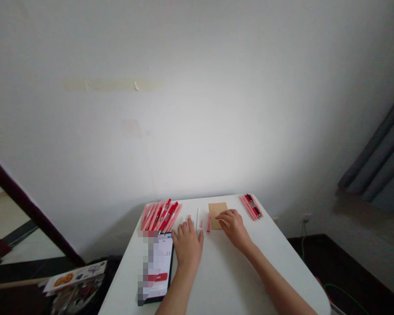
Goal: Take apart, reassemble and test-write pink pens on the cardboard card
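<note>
My left hand lies palm down on the white table with its fingers spread. A small pink pen part shows just beyond its fingertips; whether they touch it I cannot tell. To its right are a thin white pen refill or tube and a short pink pen piece. My right hand rests over the right side of a brown card. Its thumb and index finger are pinched together, and what is between them is too small to make out.
A pile of pink and red pens lies at the back left. A smaller bunch of pink, red and black pens lies at the back right. A phone or tablet lies beside my left forearm. Behind the table stands a wall.
</note>
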The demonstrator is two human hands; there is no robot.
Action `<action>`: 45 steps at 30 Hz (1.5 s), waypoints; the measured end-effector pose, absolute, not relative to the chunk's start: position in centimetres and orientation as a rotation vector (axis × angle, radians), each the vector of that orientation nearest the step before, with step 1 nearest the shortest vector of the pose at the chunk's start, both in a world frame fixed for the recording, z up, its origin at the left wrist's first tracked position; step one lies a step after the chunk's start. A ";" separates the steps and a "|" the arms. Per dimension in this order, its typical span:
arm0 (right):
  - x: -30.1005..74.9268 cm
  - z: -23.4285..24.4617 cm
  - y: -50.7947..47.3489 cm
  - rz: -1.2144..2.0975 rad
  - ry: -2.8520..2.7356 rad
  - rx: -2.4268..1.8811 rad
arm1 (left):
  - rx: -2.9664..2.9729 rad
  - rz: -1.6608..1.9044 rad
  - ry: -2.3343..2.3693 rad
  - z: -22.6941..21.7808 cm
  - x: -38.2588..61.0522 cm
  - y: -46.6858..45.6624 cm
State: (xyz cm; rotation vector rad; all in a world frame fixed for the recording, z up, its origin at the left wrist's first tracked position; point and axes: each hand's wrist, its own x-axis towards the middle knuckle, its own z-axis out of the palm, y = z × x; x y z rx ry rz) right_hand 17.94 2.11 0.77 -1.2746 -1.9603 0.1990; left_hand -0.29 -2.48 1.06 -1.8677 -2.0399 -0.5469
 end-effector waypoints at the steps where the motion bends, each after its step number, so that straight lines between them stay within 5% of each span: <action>1: 17.4 1.2 2.1 0.192 -1.973 -1.252 | -1.864 -0.548 -2.036 1.0 -0.3 -2.5; 45: 14.8 1.1 4.2 0.244 -1.932 -1.332 | -1.852 -0.619 -2.017 0.9 -0.7 -2.2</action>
